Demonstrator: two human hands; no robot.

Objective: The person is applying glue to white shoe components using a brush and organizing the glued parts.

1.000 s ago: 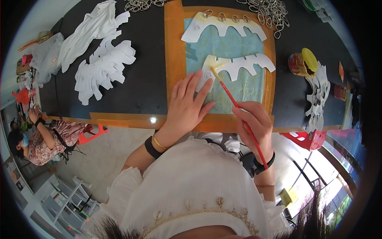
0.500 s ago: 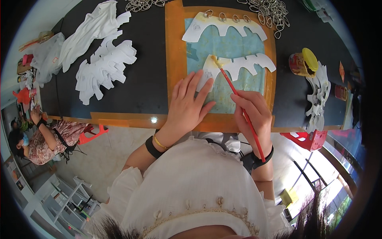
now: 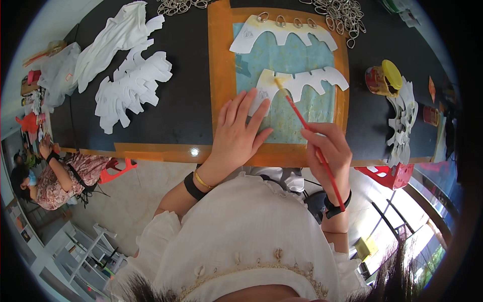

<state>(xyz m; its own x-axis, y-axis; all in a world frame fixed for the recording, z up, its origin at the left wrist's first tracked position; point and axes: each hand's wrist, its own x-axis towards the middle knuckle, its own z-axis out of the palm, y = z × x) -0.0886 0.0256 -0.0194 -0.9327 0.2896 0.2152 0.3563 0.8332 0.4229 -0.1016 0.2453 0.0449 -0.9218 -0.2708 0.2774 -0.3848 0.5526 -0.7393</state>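
Observation:
My left hand [image 3: 240, 126] lies with its fingers outstretched, the fingertips on the lower left end of a white scalloped piece [image 3: 307, 80] on a blue-green sheet [image 3: 282, 123]. Closed round a red-handled brush [image 3: 303, 121] is my right hand [image 3: 330, 151]. The brush tip touches the piece near its upper left edge, where yellowish, glue-like smears show. Farther up the sheet, a second white scalloped piece [image 3: 282, 33] has several metal rings along its top edge.
White cut pieces lie heaped [image 3: 132, 88] at left, below white cloth [image 3: 111, 43]. Metal rings pile [image 3: 342, 17] at the far right. An opened yellow-lidded tub [image 3: 377, 80] and more scalloped pieces [image 3: 401, 123] are right. Another person [image 3: 63, 176] sits far left.
My right hand has shifted right and toward me. The brush tip has slid slightly right and nearer along the piece's edge. My left hand stays in place.

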